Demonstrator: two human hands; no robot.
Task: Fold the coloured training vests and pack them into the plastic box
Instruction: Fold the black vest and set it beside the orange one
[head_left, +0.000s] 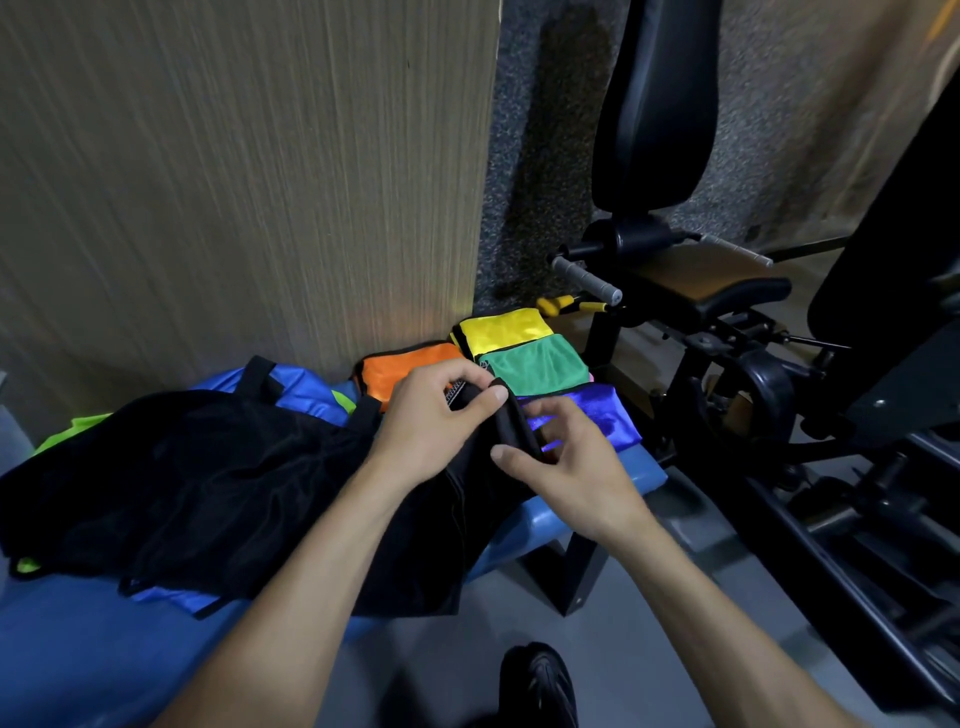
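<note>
Pinching black vest (218, 483) (both hands' fingers (483, 402))

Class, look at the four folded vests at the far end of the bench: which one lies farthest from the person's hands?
The folded yellow vest, at the back beside the wooden panel; the orange, green and shiny blue vests all lie closer.

The big black vest (197, 483) is matt, soft cloth. The folded purple vest (587, 415) and yellow vest (501, 332) are shiny satin-like cloth, the green vest (535, 364) fine mesh. The brown wall panel (234, 171) looks like matt wood grain, the blue bench pad (67, 644) smooth.
</note>
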